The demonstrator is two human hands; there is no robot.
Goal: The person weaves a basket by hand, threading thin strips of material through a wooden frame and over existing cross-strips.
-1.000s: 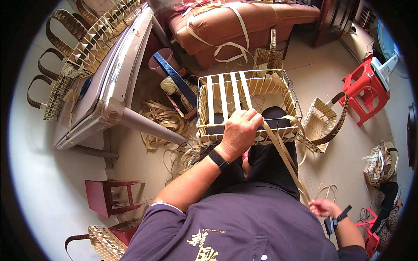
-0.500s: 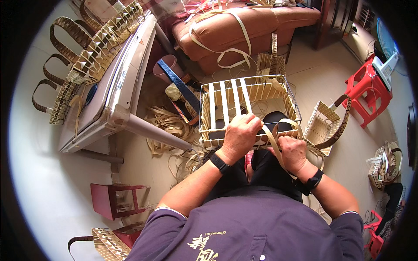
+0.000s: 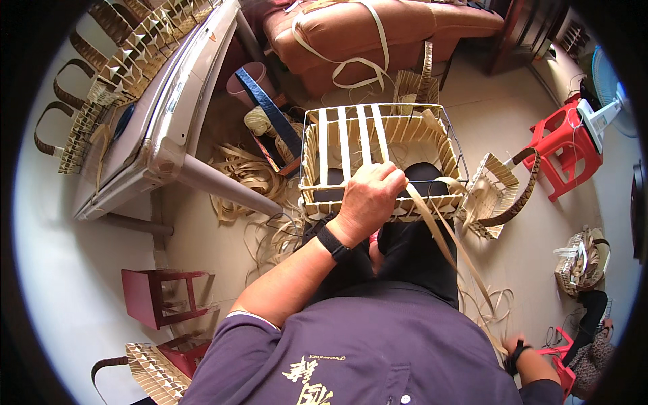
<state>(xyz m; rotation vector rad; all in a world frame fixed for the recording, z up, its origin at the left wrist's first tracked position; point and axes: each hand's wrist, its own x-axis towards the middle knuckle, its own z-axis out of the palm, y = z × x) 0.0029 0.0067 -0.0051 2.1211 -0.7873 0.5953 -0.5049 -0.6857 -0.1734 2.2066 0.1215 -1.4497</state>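
Facing as the sitter (image 3: 432, 331) does, I see the worktop (image 3: 191, 94) at ten o'clock and the brown sofa (image 3: 422, 44) at twelve. Nearer, also at twelve, an open wire-framed basket (image 3: 443, 146) lies across the lap (image 3: 425, 260). A small handled basket (image 3: 507, 175) sits at one. The left hand (image 3: 371, 194) has its fingers clenched at the frame's near rim, pinching a tan strip (image 3: 427, 216); at three, the right hand (image 3: 516, 343), small and blurred, grasps strip too.

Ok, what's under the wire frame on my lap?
Through the gaps in the frame, your black-clad knees and some floor show. Whatever lies behind your left hand and the pale strips is hidden.
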